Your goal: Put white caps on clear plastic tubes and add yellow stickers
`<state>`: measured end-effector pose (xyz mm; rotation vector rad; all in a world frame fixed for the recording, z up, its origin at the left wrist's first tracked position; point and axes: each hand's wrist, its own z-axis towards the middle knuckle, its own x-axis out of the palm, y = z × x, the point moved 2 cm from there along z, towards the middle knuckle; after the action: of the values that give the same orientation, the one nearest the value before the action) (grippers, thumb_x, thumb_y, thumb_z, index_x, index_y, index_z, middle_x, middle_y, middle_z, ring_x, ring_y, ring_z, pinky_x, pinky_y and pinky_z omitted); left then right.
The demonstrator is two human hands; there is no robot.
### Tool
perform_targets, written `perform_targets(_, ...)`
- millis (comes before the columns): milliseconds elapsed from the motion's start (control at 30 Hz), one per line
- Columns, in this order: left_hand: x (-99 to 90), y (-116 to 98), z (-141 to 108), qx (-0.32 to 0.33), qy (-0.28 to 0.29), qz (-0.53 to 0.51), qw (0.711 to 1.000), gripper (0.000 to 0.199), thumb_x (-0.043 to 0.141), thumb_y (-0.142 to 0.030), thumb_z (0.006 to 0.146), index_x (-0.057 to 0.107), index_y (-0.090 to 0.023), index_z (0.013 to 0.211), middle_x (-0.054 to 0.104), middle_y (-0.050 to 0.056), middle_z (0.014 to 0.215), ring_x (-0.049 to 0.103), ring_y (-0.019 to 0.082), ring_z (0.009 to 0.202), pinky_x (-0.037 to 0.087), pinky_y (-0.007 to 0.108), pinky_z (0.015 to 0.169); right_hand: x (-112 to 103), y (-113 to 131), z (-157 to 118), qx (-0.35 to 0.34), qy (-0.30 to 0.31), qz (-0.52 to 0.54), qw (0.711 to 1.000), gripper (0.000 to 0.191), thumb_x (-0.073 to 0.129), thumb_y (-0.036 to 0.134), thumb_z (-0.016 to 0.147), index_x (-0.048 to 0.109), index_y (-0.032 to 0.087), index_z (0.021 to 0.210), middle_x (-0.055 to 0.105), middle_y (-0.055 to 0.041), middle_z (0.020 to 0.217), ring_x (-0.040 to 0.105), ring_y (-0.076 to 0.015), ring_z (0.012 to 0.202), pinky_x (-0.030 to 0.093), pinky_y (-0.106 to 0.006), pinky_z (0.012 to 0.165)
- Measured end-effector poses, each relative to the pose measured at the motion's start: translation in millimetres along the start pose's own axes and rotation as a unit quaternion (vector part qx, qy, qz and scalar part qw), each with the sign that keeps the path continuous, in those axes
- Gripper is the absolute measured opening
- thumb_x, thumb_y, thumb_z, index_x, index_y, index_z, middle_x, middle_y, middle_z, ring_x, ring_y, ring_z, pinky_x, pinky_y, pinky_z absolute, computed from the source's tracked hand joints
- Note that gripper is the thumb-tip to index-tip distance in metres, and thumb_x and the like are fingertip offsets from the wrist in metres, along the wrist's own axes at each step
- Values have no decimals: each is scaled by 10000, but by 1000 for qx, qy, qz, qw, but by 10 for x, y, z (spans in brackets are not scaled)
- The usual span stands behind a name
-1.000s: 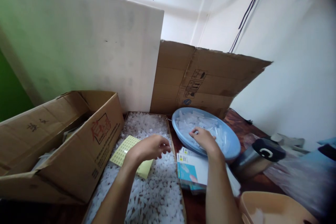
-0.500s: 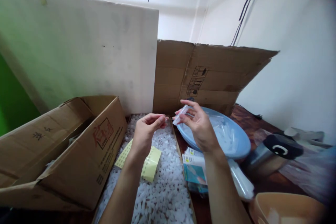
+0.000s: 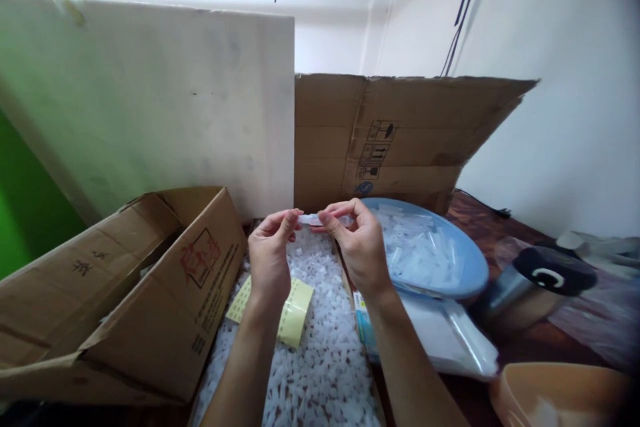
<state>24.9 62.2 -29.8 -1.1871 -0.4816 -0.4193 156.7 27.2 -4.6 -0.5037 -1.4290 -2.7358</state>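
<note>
My right hand (image 3: 357,243) is closed around a small translucent plastic tube (image 3: 312,219), thumb on top. My left hand (image 3: 273,247) pinches at the tube's left end; whether a separate small piece sits in those fingertips is hidden. Both hands are held up over a shallow bed of many small white plastic pieces (image 3: 320,373). Below my left wrist, a pale yellow sheet with rows of dots (image 3: 296,313) lies on these pieces. To the right of my right hand is a light blue basin (image 3: 475,283) with clear tubes and bits inside.
On the left stands an open cardboard box (image 3: 165,300). A cardboard sheet (image 3: 325,140) and a white board (image 3: 200,100) rise behind. At right are flat packets (image 3: 425,337), a steel flask with black lid (image 3: 520,300) and an orange tub (image 3: 555,373).
My hands have come together at the tube, which has turned from tilted to nearly level. My left fingertips, apart from it before, now meet its left end. The view has shifted slightly.
</note>
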Motion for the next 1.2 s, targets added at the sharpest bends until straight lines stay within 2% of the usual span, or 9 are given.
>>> perform_targets(100,13,-8,-10,-12,18,-42,999,337,938,-480,637,806,-209,786,729,4,795,537,72,647,427,197,625,-18,17,-9,38,78,-8,996,347,873,371,786,581,189,831,657,1,888,697,-143,620,619,-278,575)
perform_targets(200,19,-40,-13,-35,52,-42,997,332,939,-471,634,807,-215,800,711,2,802,543,86,660,464,221,664,-14,62,-44,57,149,-62,985,279,847,332,817,633,194,931,670,8,841,650,-115,559,521,-222,485)
perform_targets(300,42,-106,-33,-41,86,-40,995,285,934,-439,650,801,-218,770,713,10,899,571,102,737,498,246,762,20,123,-81,5,132,-70,989,204,810,304,852,643,188,863,667,-2,818,649,-119,690,530,-224,614)
perform_targets(367,74,-150,-64,-35,102,-40,993,239,915,-415,688,796,-218,750,704,14,956,592,115,817,501,256,832,56,148,-101,-29,115,-47,992,230,783,297,873,597,190,791,645,0,797,638,-127,749,536,-240,694)
perform_targets(567,181,-134,-153,-49,111,-54,991,170,863,-384,764,793,-230,780,683,19,1000,618,148,956,500,274,897,81,160,-114,-62,100,-37,992,241,729,262,909,546,196,767,576,17,762,571,-108,697,496,-224,648)
perform_targets(800,218,-13,-158,-73,104,-67,990,199,825,-425,786,768,-237,814,703,28,991,638,161,948,523,295,863,60,132,-111,-67,76,-99,990,237,675,263,929,514,205,766,559,16,741,579,-115,667,487,-231,606)
perform_targets(967,213,22,-159,-84,100,-56,990,211,788,-428,807,710,-231,808,704,18,1036,651,167,990,525,319,906,76,81,-104,-75,69,-121,987,230,652,272,954,522,203,777,562,21,752,591,-109,648,494,-236,601)
perform_targets(1100,130,48,-110,-83,97,-39,991,207,810,-410,806,718,-226,837,706,20,1025,654,160,1010,515,297,917,31,74,-48,-42,97,-141,984,180,689,298,941,577,201,839,626,9,812,641,-129,736,520,-239,661)
perform_targets(1200,31,89,-43,-80,101,19,991,303,834,-423,784,754,-226,999,720,53,1117,656,186,1061,507,305,935,-47,60,-6,-15,144,-215,966,136,683,325,953,669,215,1030,684,-5,876,656,-150,799,519,-268,726)
